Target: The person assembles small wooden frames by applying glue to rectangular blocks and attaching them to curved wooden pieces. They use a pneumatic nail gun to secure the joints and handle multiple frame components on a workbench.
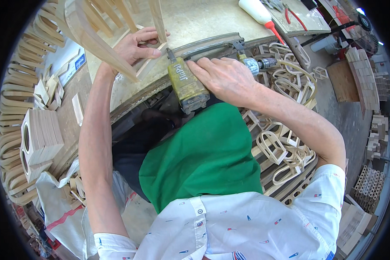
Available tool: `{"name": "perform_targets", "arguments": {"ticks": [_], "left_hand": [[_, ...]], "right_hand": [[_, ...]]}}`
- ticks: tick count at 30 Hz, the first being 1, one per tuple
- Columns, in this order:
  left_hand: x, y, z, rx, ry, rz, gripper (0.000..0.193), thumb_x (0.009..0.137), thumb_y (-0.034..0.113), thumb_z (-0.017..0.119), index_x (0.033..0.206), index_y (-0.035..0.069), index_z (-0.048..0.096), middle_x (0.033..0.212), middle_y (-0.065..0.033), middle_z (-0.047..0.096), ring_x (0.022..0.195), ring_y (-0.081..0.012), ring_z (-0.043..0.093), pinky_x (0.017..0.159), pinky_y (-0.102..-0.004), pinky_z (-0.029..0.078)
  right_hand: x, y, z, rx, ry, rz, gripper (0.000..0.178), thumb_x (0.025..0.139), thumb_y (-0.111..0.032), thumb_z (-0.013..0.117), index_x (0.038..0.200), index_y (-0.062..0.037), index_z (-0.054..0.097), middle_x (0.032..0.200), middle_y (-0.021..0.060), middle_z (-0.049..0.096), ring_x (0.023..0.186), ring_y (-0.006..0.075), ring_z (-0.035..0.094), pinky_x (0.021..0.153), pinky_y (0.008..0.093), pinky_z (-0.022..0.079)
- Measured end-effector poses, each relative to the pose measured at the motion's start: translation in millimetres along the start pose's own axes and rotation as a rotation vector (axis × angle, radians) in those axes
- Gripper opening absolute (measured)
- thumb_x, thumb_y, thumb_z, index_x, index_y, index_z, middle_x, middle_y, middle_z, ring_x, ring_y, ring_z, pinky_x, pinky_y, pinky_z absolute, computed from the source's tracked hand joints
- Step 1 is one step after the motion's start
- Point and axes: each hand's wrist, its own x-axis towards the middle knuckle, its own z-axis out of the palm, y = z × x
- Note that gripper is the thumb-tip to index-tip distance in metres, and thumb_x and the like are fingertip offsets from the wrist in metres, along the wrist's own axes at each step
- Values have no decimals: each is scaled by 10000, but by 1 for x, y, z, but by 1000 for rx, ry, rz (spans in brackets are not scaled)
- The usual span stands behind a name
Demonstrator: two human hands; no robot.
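Note:
A pale bent-wood frame (pixel 100 48) stands on the workbench (pixel 199 21), its curved legs rising toward the upper left. My left hand (pixel 132 48) grips it at a short wooden crosspiece (pixel 148 67), the thumb pressed along the wood and some fingers hidden behind it. In my right hand (pixel 225 82) is a worn yellow pneumatic nail gun (pixel 184 86), its handle covered by my closed fingers. The gun's nose is at the end of the crosspiece, close to my left thumb; whether it touches cannot be told. An air-line fitting (pixel 251 65) shows beyond my right hand.
Bent-wood pieces (pixel 17 93) line the left side, near a stack of panels with round holes (pixel 43 138). Small wooden frames (pixel 273 147) pile up at my right. A white bottle with a red nozzle (pixel 256 12) and red-handled pliers (pixel 295 18) lie across the bench.

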Motion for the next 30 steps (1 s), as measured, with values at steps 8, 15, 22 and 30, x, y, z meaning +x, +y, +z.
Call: {"name": "perform_targets", "arguments": {"ticks": [8, 15, 22, 30], "left_hand": [[-17, 1, -7, -385, 92, -106, 494, 883, 155, 606, 1329, -22, 486, 1348, -113, 498, 1197, -183, 504, 1023, -316, 385], [-90, 11, -6, -165, 524, -142, 434, 898, 142, 593, 1285, -32, 503, 1192, -100, 605, 1074, -195, 588, 935, -326, 451], [-110, 6, -19, 90, 883, -103, 382, 833, 112, 646, 1183, -27, 583, 1081, -100, 653, 960, -153, 601, 850, -294, 474], [-87, -10, -24, 7, 764, -69, 319, 825, 81, 655, 1122, -31, 625, 987, -94, 687, 917, -133, 630, 830, -268, 474]], "right_hand": [[46, 51, -76, 364, 253, 394, 270, 746, -146, 669, 942, 25, 597, 860, 212, 636, 774, 379, 636, 691, 407, 520], [44, 141, -13, 1343, 172, 1039, 331, 849, -289, 686, 909, 15, 567, 720, 73, 599, 590, 139, 614, 521, 251, 535], [51, 162, 31, 1467, 100, 1185, 379, 883, -349, 651, 923, 13, 545, 733, 81, 603, 561, 131, 584, 470, 272, 511], [49, 151, 36, 343, 49, 880, 355, 814, -236, 668, 922, 100, 626, 840, 218, 645, 815, 323, 636, 754, 394, 500]]}}
